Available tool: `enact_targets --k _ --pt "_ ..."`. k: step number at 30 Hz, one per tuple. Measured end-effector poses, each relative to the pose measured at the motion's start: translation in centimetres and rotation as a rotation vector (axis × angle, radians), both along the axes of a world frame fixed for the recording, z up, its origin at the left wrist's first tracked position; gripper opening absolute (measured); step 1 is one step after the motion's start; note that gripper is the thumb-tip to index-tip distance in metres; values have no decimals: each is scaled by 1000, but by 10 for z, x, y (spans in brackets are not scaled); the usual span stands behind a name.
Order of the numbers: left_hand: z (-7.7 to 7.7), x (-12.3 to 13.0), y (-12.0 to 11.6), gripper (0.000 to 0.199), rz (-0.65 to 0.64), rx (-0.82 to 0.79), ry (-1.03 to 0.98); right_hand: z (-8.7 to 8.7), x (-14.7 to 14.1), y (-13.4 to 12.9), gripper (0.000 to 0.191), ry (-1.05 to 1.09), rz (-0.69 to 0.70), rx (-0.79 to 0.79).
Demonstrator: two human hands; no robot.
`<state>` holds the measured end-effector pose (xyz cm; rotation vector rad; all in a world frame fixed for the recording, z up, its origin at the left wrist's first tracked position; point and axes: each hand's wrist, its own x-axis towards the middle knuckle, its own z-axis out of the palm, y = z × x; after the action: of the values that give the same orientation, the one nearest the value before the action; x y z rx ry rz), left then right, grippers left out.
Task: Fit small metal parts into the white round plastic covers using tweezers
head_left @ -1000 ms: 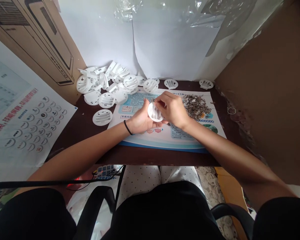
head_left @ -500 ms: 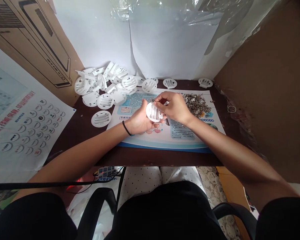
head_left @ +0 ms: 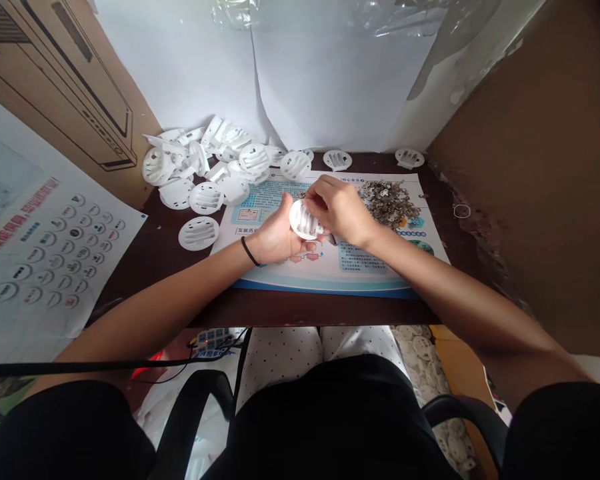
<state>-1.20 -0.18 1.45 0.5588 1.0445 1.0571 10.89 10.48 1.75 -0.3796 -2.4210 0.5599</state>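
My left hand [head_left: 279,235], with a black band at the wrist, holds a round white slotted plastic part [head_left: 304,220] over the printed sheet [head_left: 305,283]. My right hand [head_left: 337,208] is closed over the upper right of that part, its thumb and fingertips pressed together. Anything pinched in those fingertips is hidden. Right of my right hand lies a heap of small metal pieces [head_left: 391,203]. Many similar white parts [head_left: 207,198] are piled at the back left, and one lone white part [head_left: 199,233] lies left of the sheet.
Along the back edge sit more white parts [head_left: 337,159]. A cardboard box [head_left: 80,87] and a printed paper [head_left: 45,247] stand on the left, with a brown panel [head_left: 535,153] on the right. Below the dark table [head_left: 300,311] are a black cable and chair armrests.
The view has shifted slightly. My right fingers have moved a little over the face of the white part, which stays in my left hand.
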Motion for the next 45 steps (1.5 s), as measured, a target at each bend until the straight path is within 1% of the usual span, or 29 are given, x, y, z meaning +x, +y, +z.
enact_targets --k 2,6,9,12,14,17,20,23,25,31,35,39,45 --pt "1 1 0 91 14 -11 8 -1 0 0 14 4 -3 19" --pt "7 4 -1 84 70 8 -40 -2 0 -2 15 25 -22 31" --pt "9 8 -1 77 135 11 -50 -1 0 -2 13 33 -21 -8" --pt "8 9 0 71 178 16 -60 -1 0 -2 13 29 -20 -26" --pt "5 9 1 70 197 29 -80 -2 1 -2 15 18 -27 29" --pt "-1 6 3 69 233 53 -117 -5 3 -4 22 -33 -50 175" --pt "-4 4 4 68 240 57 -138 -8 4 -6 27 -99 -63 292" --pt "-5 3 4 68 228 54 -125 -8 5 -7 29 -144 -48 355" --pt "-6 3 4 69 221 54 -115 -7 5 -8 30 -155 -45 370" --pt "-6 4 4 69 224 73 -140 -3 5 -5 26 -132 -82 316" --pt "0 6 3 69 218 58 -89 -1 4 -3 23 -105 -59 257" --pt "5 8 1 69 174 61 -38 -2 3 -2 18 -81 -52 211" --pt "9 11 0 66 193 36 -47 -1 4 -3 17 -96 -56 203"
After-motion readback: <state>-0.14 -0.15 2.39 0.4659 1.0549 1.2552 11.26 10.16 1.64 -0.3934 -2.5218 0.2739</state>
